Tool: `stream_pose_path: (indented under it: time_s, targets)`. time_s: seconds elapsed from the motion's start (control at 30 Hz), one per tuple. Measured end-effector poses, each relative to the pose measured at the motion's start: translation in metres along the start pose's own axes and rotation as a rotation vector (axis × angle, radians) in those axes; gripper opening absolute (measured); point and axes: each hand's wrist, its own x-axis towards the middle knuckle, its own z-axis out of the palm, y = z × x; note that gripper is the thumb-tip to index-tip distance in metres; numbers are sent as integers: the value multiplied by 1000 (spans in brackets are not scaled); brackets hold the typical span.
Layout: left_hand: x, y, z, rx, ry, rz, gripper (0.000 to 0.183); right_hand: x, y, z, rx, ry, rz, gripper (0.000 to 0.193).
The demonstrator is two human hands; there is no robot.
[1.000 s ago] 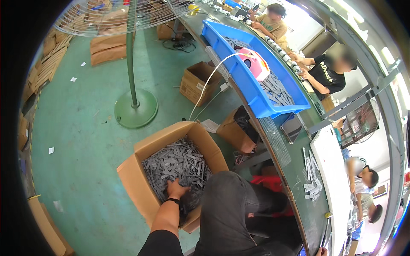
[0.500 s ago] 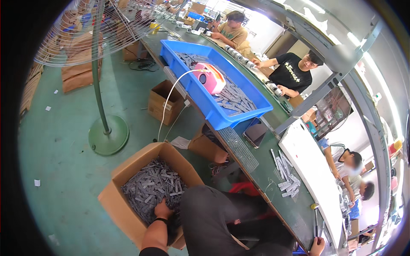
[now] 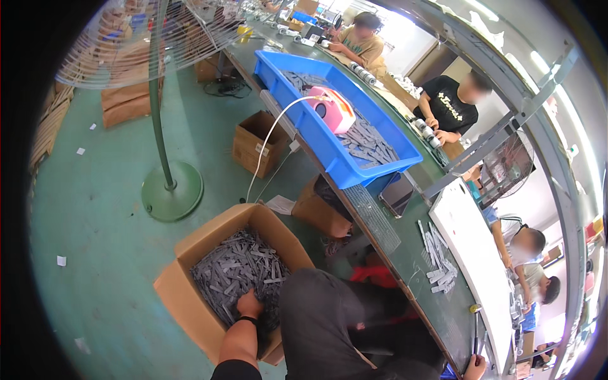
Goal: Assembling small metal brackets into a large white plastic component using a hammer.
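Observation:
My left hand (image 3: 250, 305) reaches down into an open cardboard box (image 3: 180, 288) on the floor. Its fingertips are sunk among many flat grey strips (image 3: 228, 269), so their grip is hidden. A dark band circles that wrist. At the lower right, my right hand (image 3: 475, 367) is closed at the lower end of the dark handle of a hammer (image 3: 475, 326) with a yellowish head. The hammer lies along the green workbench (image 3: 415, 278). Beyond it, a loose group of grey strips (image 3: 437, 256) rests on the bench.
A blue tray (image 3: 339, 174) on the bench holds more strips and a pink device (image 3: 334, 114) with a white cable. A green fan stand (image 3: 172, 193) is at left. Smaller cardboard boxes (image 3: 258, 147) stand under the bench edge. Co-workers (image 3: 453, 104) sit across; a white board (image 3: 472, 272) lies at right.
The whole view has shifted slightly, moving the scene rightward. My left hand stays among the strips, and my right hand stays at the hammer handle. Across the bench, a co-worker's hands have come together near white cylinders.

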Motion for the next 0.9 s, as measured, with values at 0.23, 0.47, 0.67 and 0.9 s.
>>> stream_pose_path:
  time_s: [0.23,0.47,0.67,0.9]
  targets:
    - [-11,18,-42,-22,25,-80,65,-10,-24,0,-43,113,-107,47]
    - [-43,31,-113,-293,288,-109,75,40,66,30,140,140,-129,35]
    - [-67,25,-186,-668,407,90,69,2,7,22,49,99,-130,42]
    - [-69,58,-230,-1100,301,185,50,17,38,21,14,182,-96,44]
